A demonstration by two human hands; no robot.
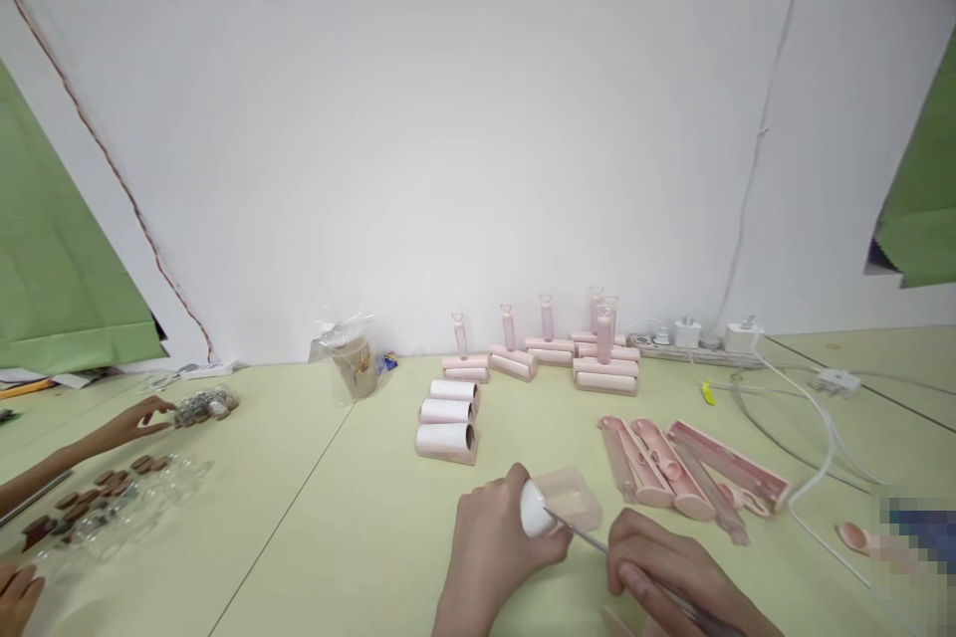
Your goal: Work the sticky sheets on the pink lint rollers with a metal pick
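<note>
My left hand (489, 532) is closed around a white cylinder (533, 510) with its end turned to the right. In my right hand (668, 562) is a thin metal tool (581, 533), and its tip meets the cylinder's end; the grip hides the rest of the tool, so I cannot tell its exact kind. Behind the cylinder sits a translucent pale pink tray (579, 493). To the left stand three white rolls (444, 438) on pinkish bases. Pink trough-like pieces (672, 483) with small spoon-shaped parts lie to the right.
Pink pieces with upright clear bottles (603, 338) line the wall. A bagged cup (355, 363) stands left of them. White cables (822, 428) and chargers (743, 336) lie at right. A co-worker's hand (141, 418) touches small items at left, near clear domes (126, 513).
</note>
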